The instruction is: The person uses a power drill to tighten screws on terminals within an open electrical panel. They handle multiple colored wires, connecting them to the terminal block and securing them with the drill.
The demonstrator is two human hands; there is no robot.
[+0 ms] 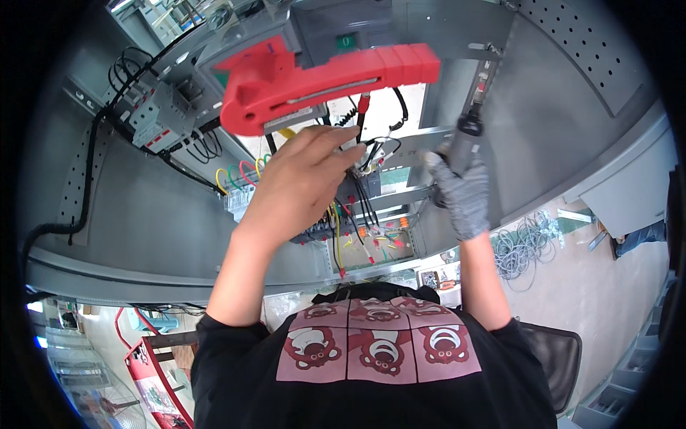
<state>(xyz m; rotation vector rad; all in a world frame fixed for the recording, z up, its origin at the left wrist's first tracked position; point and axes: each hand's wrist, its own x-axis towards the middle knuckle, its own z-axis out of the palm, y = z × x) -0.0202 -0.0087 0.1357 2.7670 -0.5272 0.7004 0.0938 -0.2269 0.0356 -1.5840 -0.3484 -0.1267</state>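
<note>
My bare left hand (pixel 294 179) reaches into the grey metal cabinet, its fingers bent round a black cable with a red sleeve (pixel 364 104). The thumb is hidden, so the exact grip is unclear. Just above the hand lies a large red lever handle (pixel 329 82). On the right my gloved right hand (pixel 461 189) is closed around a black power screwdriver (pixel 466 143), whose long shaft points up along the cabinet wall. Whether its tip touches a screw is too small to tell. Black, yellow and red wires (pixel 339 229) hang below my left hand.
A grey breaker block (pixel 161 118) with black wires sits at the left. The cabinet's front edge (pixel 143 286) curves between my body and the interior. Coiled grey cable (pixel 525 250) lies on the floor at right. A red-framed cart (pixel 153 379) stands lower left, a dark chair (pixel 554 361) lower right.
</note>
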